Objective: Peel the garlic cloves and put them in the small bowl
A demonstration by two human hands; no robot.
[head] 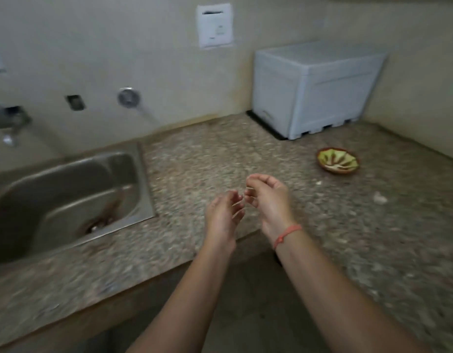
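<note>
Tap (6, 120): metal, fixed to the wall at far left above the basin – blurred.
Sink (42, 184): steel, set into the counter's left part, with the drain near its front.
Round fitting (128, 97): chrome disc on the wall, a spout slanting down to its right.
Counter (194, 154): speckled stone, running from the sink to the right-hand wall.
Switch plate (214, 25): white, high on the wall.
Left hand (222, 215): held over the counter's front edge, fingers loosely bent and slightly apart, tips pointing at the other hand. Blur hides whether they hold anything.
Right hand (268, 197): just beside the left, a little farther from the camera. Its fingers are curled, with thumb and forefinger arched toward each other. A thin pale streak shows where the two hands' fingertips meet – I cannot tell what it is, or whether either hand pinches it.
Thread band (287, 233): orange, round the right wrist.
White box (317, 90): plastic, against the back wall near the corner, on a dark base.
Small bowl (349, 156): green inside with a brown rim, on the counter in front of the box, well apart from the hands. A pale patch lies inside its near side; garlic or pattern, I cannot tell.
Pale scrap (380, 198): on the counter right of the hands, in front of the bowl. It could be a clove or skin; I cannot tell.
</note>
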